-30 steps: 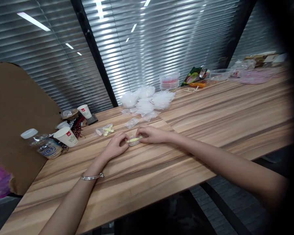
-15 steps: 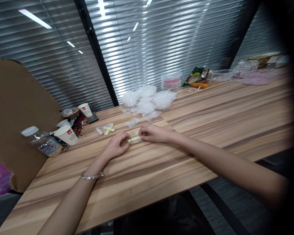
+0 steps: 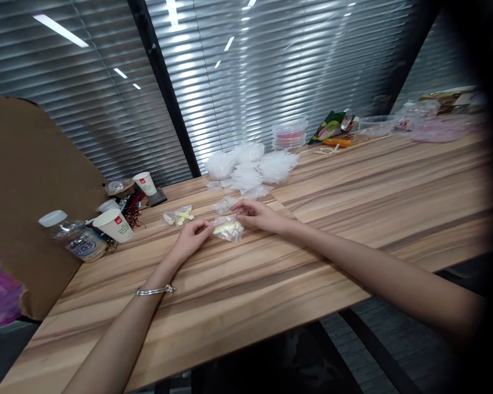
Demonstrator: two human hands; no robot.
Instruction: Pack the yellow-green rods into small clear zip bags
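Fingers of the left hand (image 3: 191, 239) and right hand (image 3: 260, 216) curl at either side of the clear bag (image 3: 232, 235) on the table (image 3: 246, 290), its yellow filling (image 3: 225, 226) running crosswise between them; whether they pinch it, I cannot tell.

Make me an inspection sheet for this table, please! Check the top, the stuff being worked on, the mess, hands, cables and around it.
Surface: wood-grain table.
Job's things: small clear bag with yellow contents, lying between the hands.
Clutter: pile of clear packets, stacked tubs, bottle, near paper cup, far paper cup.
Hands: left hand at the bag's left edge, right hand at its upper right; grips unclear.
Cables: uncertain; red strands by the cups can't be identified.
Surroundings: window blinds, cardboard.
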